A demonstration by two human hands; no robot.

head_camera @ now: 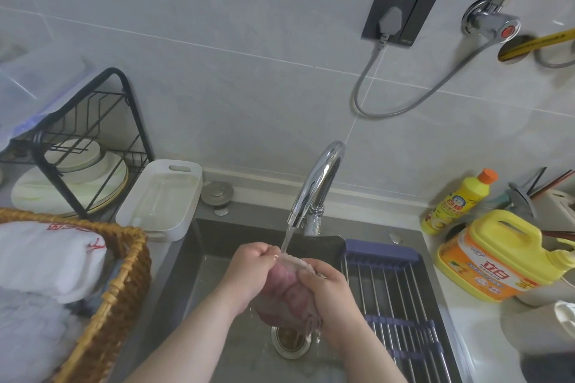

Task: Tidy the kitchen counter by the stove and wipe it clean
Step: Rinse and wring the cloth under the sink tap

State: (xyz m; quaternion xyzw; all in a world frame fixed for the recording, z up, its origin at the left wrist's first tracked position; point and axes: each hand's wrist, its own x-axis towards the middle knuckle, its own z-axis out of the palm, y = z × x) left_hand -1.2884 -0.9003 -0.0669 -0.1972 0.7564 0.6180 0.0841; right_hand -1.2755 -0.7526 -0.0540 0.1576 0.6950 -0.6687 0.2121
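Cloth [281, 289]: one, pinkish, wet through, held over the sink [199, 258] under the running faucet [317, 183], directly above the drain [291, 342]. Handling, as judged: soft and limp with no stiffness at all; light when dry but weighty when soaked, as here, with water dripping from its lower end; likely somewhat slippery in wet palms; not fragile, so it should take a hard squeeze and twist. Best hold: bunched in both fists, one at each end of the wad, so it can be wrung out before it goes to the counter. Left hand [249, 261]: fingers [263, 253] curled and clenched round the upper left part of the cloth, close to where the stream of water [286, 239] lands. Right hand [323, 283]: fingers [311, 272] curled over the upper right part, with a pale edge of the cloth showing just above them. Position relative to fingers: the top of the cloth is stretched between the two grips, the bulk hangs below and between the palms, and a loose tail trails under the right wrist. Nearby: a slatted drying rack [395, 289] across the right half of the sink; a yellow detergent jug [497, 258] and a yellow bottle [457, 199] on the counter at right; a wicker basket [124, 274] at left.
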